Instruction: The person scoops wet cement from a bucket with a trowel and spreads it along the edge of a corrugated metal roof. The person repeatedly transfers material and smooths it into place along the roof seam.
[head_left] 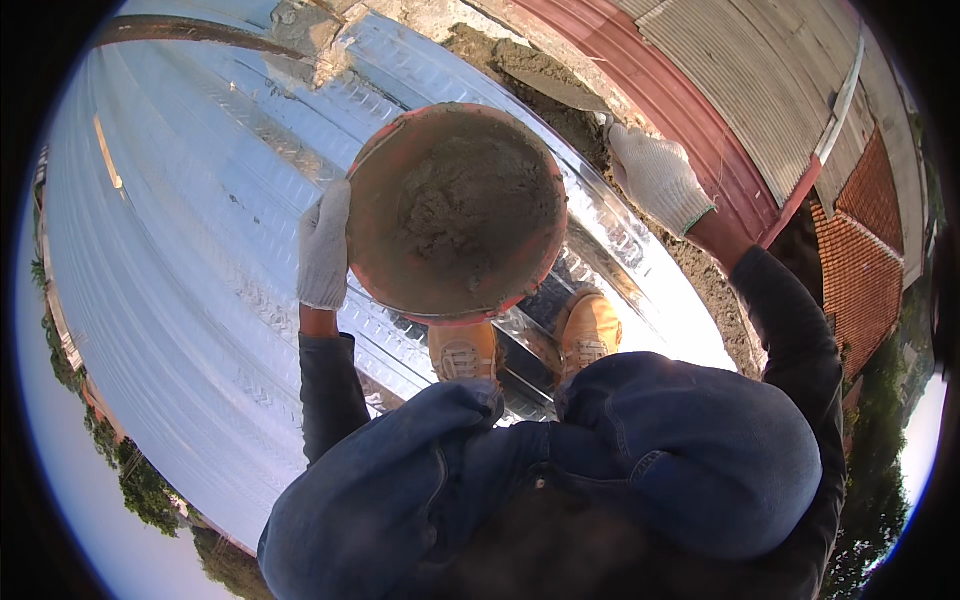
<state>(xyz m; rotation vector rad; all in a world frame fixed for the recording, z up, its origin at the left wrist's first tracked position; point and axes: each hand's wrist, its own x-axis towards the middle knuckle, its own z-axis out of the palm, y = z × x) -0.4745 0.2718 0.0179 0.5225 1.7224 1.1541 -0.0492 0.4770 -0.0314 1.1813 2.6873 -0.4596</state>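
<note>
My left hand (324, 250), in a white knit glove, grips the left rim of a round reddish bucket (555, 255). Grey wet mortar (475, 200) lies inside and coats its walls. At the upper right my right hand (655, 175), gloved the same way, is closed round the handle of a trowel (555, 90). The trowel's blade points up and left, flat against a strip of mortar (480, 50) along the wall top. Mortar smears the blade, and my fingers hide most of the handle.
Shiny corrugated metal roofing (180, 220) slopes away on the left, with a thin wooden strip (107, 150) on it. My tan shoes (590, 325) stand just below the bucket. Beyond the wall lie a red metal roof (700, 140) and orange tiles (860, 290). A curved dark bar (190, 30) crosses the upper left.
</note>
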